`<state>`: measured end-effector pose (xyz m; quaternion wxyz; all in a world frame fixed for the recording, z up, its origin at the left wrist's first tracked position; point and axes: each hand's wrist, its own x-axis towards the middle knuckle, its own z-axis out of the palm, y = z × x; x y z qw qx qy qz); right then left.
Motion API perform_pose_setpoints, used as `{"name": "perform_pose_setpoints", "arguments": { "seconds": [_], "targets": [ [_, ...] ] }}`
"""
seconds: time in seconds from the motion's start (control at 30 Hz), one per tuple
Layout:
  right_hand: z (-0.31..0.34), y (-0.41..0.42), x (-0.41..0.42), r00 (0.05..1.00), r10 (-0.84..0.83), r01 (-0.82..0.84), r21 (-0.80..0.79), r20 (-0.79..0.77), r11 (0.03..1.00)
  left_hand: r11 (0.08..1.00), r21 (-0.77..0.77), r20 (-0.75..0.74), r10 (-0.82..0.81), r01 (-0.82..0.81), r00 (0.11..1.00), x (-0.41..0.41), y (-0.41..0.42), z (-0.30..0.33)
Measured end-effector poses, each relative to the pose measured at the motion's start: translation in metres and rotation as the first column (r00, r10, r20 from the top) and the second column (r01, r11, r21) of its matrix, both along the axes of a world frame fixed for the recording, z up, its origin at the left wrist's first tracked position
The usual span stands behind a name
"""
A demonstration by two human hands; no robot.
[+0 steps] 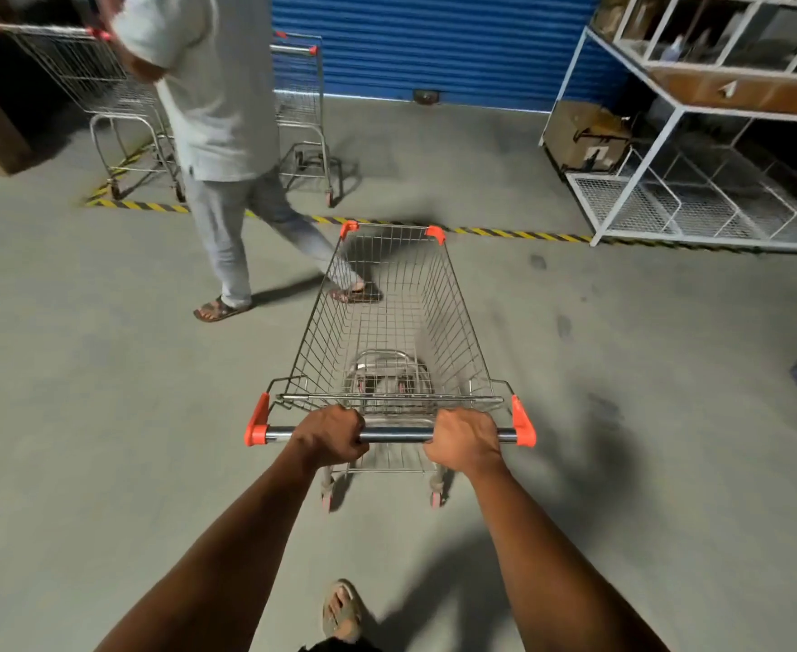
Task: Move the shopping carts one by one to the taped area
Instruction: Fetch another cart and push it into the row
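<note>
Your left hand (330,437) and right hand (465,440) are both wrapped tight around the handle (396,435) of the cart (387,322), left of centre and right of centre on the bar, with bare metal showing between them. The basket stretches straight away from your grip, empty, its far end just short of the striped tape (519,234) on the floor (105,369). Beyond that tape, two more carts (81,72) stand near the blue shutter (434,44). Another person (218,110) walks across just left of your cart's front. A white rack (669,181) stands at right.
</note>
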<state>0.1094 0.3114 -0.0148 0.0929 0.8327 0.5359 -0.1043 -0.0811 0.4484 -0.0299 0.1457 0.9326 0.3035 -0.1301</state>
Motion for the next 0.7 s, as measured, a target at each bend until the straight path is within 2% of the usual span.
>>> {"name": "perform_pose_setpoints", "arguments": {
  "seconds": [0.3, 0.7],
  "targets": [
    [-0.004, 0.153, 0.095, 1.000, 0.017, -0.017, -0.005, 0.014, 1.000, 1.000, 0.013, 0.004, 0.013, -0.013, 1.000, 0.090, 0.145, 0.001],
    [0.000, 0.400, 0.250, 0.996, 0.088, -0.088, -0.022, -0.016, 0.996, 0.995, 0.066, 0.008, 0.068, -0.069, 0.998, 0.240, 0.379, 0.004]
  ]
}}
